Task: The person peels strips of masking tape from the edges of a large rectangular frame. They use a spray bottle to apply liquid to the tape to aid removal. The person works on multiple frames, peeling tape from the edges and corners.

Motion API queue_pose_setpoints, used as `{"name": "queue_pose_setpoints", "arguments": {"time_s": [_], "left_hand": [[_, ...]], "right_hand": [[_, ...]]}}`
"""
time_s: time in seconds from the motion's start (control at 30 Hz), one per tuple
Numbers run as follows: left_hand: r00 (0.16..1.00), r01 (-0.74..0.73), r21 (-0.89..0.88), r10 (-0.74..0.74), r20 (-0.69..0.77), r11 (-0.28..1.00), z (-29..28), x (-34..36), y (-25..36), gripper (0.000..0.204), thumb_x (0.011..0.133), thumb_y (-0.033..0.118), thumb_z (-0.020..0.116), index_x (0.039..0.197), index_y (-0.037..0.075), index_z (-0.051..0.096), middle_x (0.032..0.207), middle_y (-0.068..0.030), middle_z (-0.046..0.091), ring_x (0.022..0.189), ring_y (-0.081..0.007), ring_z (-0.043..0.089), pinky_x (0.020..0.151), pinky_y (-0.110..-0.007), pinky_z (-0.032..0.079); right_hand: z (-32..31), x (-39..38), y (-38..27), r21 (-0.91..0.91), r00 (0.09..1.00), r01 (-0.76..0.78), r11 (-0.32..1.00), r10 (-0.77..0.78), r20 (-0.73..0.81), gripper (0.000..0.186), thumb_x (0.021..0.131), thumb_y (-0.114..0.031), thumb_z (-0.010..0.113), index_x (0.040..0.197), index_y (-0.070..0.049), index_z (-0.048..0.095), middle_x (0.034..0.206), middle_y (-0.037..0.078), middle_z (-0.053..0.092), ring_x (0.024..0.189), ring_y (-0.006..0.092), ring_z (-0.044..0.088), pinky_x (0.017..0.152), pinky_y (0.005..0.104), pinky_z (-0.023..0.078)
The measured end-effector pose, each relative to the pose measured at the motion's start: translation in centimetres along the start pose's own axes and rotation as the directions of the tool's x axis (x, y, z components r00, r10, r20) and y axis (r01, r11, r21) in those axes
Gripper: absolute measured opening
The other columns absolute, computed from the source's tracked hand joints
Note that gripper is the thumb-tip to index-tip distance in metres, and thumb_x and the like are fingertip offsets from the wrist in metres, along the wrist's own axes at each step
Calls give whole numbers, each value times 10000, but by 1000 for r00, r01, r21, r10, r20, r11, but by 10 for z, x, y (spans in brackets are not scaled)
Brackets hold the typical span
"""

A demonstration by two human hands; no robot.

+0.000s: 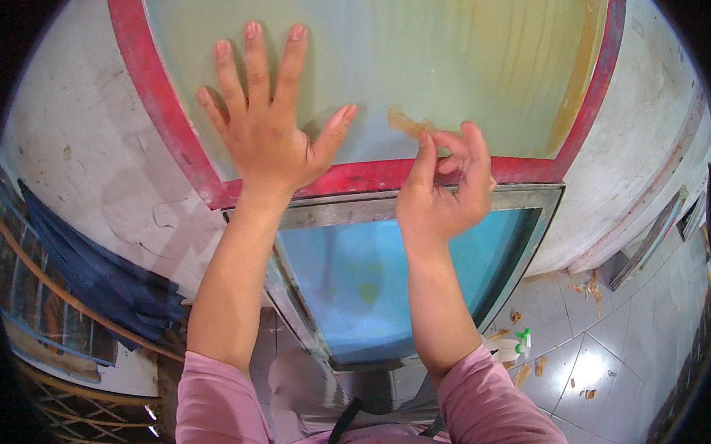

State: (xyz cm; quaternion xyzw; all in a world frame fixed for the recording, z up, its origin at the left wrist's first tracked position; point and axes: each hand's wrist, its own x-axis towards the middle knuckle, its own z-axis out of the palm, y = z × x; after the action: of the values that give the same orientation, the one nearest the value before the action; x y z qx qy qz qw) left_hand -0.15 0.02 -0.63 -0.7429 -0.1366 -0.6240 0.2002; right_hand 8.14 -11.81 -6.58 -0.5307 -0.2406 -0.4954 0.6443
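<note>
A red-framed screen panel (366, 65) with pale greenish mesh stands upright before me. Flat against its mesh at the left, my left hand (270, 135) has its fingers spread and holds nothing. My right hand (448, 183) is near the frame's lower bar (354, 177), thumb and forefinger pinched on a strip of brown tape (405, 123). The strip's far end is blurred, and I cannot tell whether it still touches the mesh. Brown tape (581, 81) also runs down the panel's right inner edge.
Below the red frame stands a metal-framed screen (373, 268) with blue mesh. On the tiled floor at the right are a spray bottle (512, 347) with a green nozzle and several crumpled tape scraps (522, 374). Dark blue cloth (98, 262) hangs at the left by a metal lattice (96, 415).
</note>
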Motion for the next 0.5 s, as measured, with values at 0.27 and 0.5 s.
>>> {"name": "queue_pose_setpoints", "arguments": {"time_s": [0.27,0.5], "left_hand": [[1000,-5,-7,5,-14,1000,1,0,0,687,719,603,468,1303,248,400,1395,-87,287,1308,-316,163,1015,-507,-30],[999,-33,41,34,-16,999,0,0,-1,756,692,575,518,1343,242,328,1420,-85,228,1292,-368,172,980,-578,108]], "right_hand": [[-11,-12,-19,113,986,83,990,-98,134,389,656,-86,711,1003,-52,539,720,-26,630,503,98,432,617,263,320],[-16,5,-12,244,986,-166,955,155,65,544,637,-117,757,1099,-30,483,831,37,621,615,96,471,623,247,392]]}}
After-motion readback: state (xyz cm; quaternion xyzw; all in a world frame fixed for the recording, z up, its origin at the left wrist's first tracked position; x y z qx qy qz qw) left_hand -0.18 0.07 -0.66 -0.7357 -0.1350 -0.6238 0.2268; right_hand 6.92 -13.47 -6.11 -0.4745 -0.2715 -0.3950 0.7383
